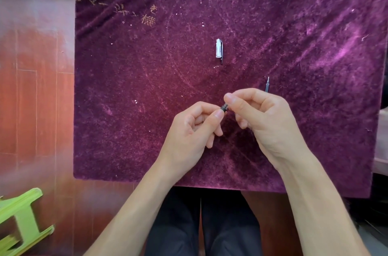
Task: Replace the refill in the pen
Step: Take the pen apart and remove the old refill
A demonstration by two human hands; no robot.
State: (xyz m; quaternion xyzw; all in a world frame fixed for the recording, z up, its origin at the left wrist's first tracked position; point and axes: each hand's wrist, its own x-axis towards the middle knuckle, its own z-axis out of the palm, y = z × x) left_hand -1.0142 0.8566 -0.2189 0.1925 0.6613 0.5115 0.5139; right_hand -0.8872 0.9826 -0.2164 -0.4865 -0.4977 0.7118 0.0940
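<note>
- Head view, far left: a green plastic stool (20, 220) is seen on the reddish wooden floor (35, 92), well apart from the work.
- A purple velvet cloth (130, 92) is spread over the bench, and every pen part is found on or above it.
- The left hand (193, 130) is held above the cloth near its front edge, its fingers (218, 114) curled and pinched on a small dark piece, judged to be the pen (224, 107) at its threaded end; most of the pen is hidden in the palm, so its length cannot be told.
- The clear pen cap (219, 48) is left lying on the cloth, farther from the person and well apart from both hands.
- The right hand (262, 117) is closed as well, thumb and forefinger pressed on the other side of the same dark piece, so that the two hands meet on it.
- A thin refill (267, 84) is seen rising just behind the right hand, tip pointing away; whether it is held or lies on the cloth cannot be told.
- The refill is judged light, slender and easily bent, with a smooth slippery tube; it is best taken near the middle, away from the delicate tip.
- The threaded piece is judged small and stiff, and easily dropped into the velvet pile.
</note>
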